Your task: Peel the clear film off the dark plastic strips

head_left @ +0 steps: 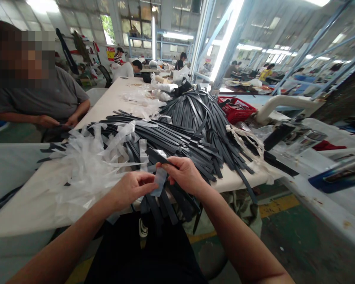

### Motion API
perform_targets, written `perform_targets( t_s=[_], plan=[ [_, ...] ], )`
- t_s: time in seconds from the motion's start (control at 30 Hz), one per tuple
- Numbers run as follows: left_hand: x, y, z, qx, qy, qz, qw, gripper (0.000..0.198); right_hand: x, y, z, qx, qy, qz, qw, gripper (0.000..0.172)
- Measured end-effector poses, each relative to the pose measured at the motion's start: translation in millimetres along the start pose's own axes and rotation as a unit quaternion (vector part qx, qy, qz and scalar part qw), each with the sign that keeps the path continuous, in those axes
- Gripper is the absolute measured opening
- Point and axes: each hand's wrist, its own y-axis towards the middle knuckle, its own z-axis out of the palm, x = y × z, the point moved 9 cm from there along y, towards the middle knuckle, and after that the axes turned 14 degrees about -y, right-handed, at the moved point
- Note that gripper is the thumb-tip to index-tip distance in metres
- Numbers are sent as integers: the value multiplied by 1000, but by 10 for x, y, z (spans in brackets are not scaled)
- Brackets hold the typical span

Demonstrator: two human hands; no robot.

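Note:
My right hand is closed, pinching a black strap near its end. A strip of clear plastic film hangs from that strap end, and my left hand grips its side between thumb and fingers. Right behind both hands lies a thick heap of black straps, many roughly parallel. Several more dark straps hang over the table's near edge below my hands. To the left of my left hand spreads a pile of loose clear film strips.
The cream tabletop runs away from me. Across it on the left sits a co-worker. A second heap of straps and a red basket stand farther back. Machine parts are at the right.

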Motion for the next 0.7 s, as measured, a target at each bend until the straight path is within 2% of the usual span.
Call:
perform_targets(
  t_s=[0.07, 0.13, 0.23, 0.3, 0.37, 0.47, 0.53, 0.6, 0.7],
  plan=[
    [122, -29, 148, 20, -46, -23, 998, 29, 15, 22, -8, -5, -14, -1, 1000, 27],
    [206, -29, 221, 16, -72, -36, 997, 28, 20, 29, -8, -5, -17, -5, 1000, 28],
    [302, -22, 214, -37, -170, -59, 983, 24, -5, -39, -49, -15, 11, -11, 1000, 30],
    [349, -41, 153, -103, -285, -61, 951, 22, -48, -164, -110, -43, 31, -10, 999, 32],
    [380, -74, 102, -163, -400, -51, 901, 23, -97, -344, -120, -60, 23, -7, 998, 33],
    [459, -127, 101, -225, -540, -66, 808, 19, -127, -624, 48, -29, -56, -10, 998, 34],
    [511, -155, 134, -254, -595, -92, 757, 14, -121, -762, 198, -6, -121, -17, 992, 33],
    [536, -169, 169, -267, -614, -113, 734, 11, -101, -833, 306, -2, -159, -23, 987, 34],
    [533, -164, 220, -263, -620, -123, 729, 12, -75, -837, 394, -8, -177, -30, 984, 36]
  ],
)
